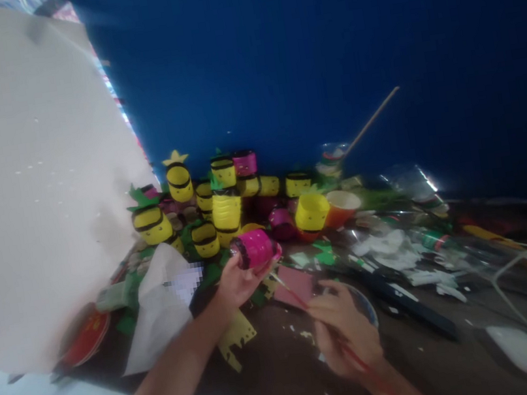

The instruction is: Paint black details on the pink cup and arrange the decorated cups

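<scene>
Left fingers (256,274) against the underside of the pink cylinder (255,249)

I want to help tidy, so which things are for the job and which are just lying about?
For the job:
pink container, in the left hand
red-handled brush, in the right hand

Probably just lying about:
white scraps
black strip
yellow cutout

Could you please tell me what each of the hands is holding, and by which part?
The left hand holds a pink container from below; the right hand holds a slim red tool by its shaft.
</scene>
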Demonstrator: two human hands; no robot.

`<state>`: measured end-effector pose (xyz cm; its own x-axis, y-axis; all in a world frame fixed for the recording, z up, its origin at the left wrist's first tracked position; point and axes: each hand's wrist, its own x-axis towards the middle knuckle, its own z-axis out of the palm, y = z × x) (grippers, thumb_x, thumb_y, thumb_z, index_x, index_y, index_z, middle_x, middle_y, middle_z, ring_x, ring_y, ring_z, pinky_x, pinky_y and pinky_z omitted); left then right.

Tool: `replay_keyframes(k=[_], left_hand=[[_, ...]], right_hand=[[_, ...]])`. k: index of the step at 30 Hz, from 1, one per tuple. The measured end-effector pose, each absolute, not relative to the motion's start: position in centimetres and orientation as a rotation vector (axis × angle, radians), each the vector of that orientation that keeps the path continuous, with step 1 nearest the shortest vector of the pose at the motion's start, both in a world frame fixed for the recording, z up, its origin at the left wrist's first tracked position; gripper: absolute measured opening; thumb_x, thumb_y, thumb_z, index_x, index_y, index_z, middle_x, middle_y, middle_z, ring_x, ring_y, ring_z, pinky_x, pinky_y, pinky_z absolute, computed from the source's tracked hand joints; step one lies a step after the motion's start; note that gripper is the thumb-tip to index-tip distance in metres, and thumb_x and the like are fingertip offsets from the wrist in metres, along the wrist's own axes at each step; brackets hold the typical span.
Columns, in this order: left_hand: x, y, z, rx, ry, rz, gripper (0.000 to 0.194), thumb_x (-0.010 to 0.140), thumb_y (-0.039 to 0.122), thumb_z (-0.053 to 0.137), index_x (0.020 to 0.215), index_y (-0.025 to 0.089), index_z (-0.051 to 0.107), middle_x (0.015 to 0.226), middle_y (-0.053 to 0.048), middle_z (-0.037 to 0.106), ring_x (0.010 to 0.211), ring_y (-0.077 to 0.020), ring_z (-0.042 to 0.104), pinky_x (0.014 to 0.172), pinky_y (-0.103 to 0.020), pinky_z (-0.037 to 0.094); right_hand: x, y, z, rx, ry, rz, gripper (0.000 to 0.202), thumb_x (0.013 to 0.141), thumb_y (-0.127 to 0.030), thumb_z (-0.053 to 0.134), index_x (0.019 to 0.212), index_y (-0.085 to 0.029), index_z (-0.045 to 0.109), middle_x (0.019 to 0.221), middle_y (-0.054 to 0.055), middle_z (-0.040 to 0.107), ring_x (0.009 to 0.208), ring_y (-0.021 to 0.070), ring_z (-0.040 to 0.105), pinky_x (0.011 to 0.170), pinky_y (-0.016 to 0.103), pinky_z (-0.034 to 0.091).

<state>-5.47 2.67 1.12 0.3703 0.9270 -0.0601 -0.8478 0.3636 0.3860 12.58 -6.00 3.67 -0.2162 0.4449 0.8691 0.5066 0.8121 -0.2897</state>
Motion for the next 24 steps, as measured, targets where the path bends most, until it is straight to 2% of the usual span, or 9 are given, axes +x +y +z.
replay_keyframes(k=[7, 10, 15, 21, 24], left_hand=[[-5.5, 2.3, 0.6, 0.309, 0.276, 1.112, 0.040, 0.076, 0.022, 0.050, 0.115, 0.015, 0.059, 0.103, -0.008, 0.069, 0.100, -0.0218, 0.062, 0.105, -0.043, 0.030], [-5.5, 2.4, 0.3, 0.321, 0.270, 1.125, 0.040, 0.077, 0.019, 0.049, 0.115, 0.016, 0.059, 0.098, -0.006, 0.071, 0.098, -0.0208, 0.063, 0.104, -0.042, 0.031], [-5.6, 2.6, 0.7, 0.337, 0.253, 1.127, 0.040, 0.078, 0.028, 0.051, 0.116, 0.016, 0.059, 0.099, -0.007, 0.070, 0.098, -0.0237, 0.063, 0.103, -0.044, 0.032], [-5.5, 2.4, 1.0, 0.320, 0.280, 1.134, 0.040, 0.075, 0.025, 0.053, 0.113, 0.015, 0.060, 0.096, -0.007, 0.071, 0.096, -0.0219, 0.063, 0.105, -0.044, 0.029], [-5.5, 2.3, 1.0, 0.325, 0.286, 1.124, 0.042, 0.073, 0.025, 0.053, 0.113, 0.015, 0.060, 0.095, -0.007, 0.071, 0.095, -0.0219, 0.063, 0.106, -0.045, 0.028]], right_hand=[[12.6, -5.8, 3.2, -0.754, -1.827, -0.131, 0.035, 0.072, 0.000, 0.056, 0.102, -0.016, 0.058, 0.087, 0.007, 0.068, 0.083, 0.0188, 0.066, 0.083, 0.045, 0.053], [12.4, -5.9, 3.8, -0.730, -1.834, -0.128, 0.032, 0.070, 0.001, 0.056, 0.097, -0.015, 0.059, 0.084, 0.007, 0.067, 0.080, 0.0185, 0.066, 0.084, 0.046, 0.052], [12.5, -6.3, 4.4, -0.718, -1.862, -0.077, 0.023, 0.071, -0.001, 0.048, 0.084, -0.019, 0.057, 0.073, 0.001, 0.065, 0.068, 0.0151, 0.063, 0.085, 0.050, 0.049], [12.7, -6.1, 3.8, -0.748, -1.771, -0.100, 0.032, 0.070, 0.001, 0.055, 0.096, -0.016, 0.058, 0.086, 0.007, 0.067, 0.082, 0.0192, 0.065, 0.081, 0.047, 0.053], [12.6, -5.9, 4.0, -0.762, -1.762, -0.125, 0.031, 0.071, 0.001, 0.056, 0.096, -0.017, 0.059, 0.084, 0.007, 0.067, 0.081, 0.0189, 0.065, 0.080, 0.047, 0.054]])
